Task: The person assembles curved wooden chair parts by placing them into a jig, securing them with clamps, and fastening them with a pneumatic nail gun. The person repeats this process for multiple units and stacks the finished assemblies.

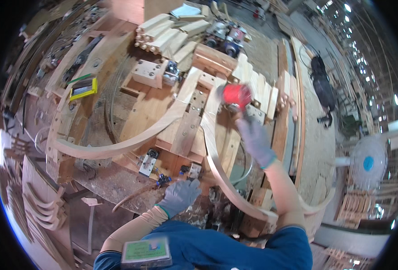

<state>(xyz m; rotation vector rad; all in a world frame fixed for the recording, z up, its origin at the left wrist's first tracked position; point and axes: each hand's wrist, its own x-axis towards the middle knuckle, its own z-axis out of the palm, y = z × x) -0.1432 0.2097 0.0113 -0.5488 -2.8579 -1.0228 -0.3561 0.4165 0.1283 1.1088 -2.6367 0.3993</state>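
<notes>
My right hand (255, 141), in a grey glove, is closed round the handle of a red-headed mallet (236, 95), smeared by motion. The mallet's head is over the upper end of the right curved wooden piece (211, 144). A matching curved piece (131, 147) sweeps away to the left. Both meet at a wooden jig (187, 135) with bolted metal plates. My left hand (181, 196), also gloved, rests at the bench's near edge with its fingers loosely stretched out. It lies just below a small valve (192, 170) and a blue air fitting (163, 180).
Wooden bars (160, 33) are stacked behind the jig, with more bars (257, 87) to the right. Power tools (228, 38) stand at the back. A yellow box (83, 89) lies at the left. A fan (368, 163) is at far right; curved parts (46, 207) hang lower left.
</notes>
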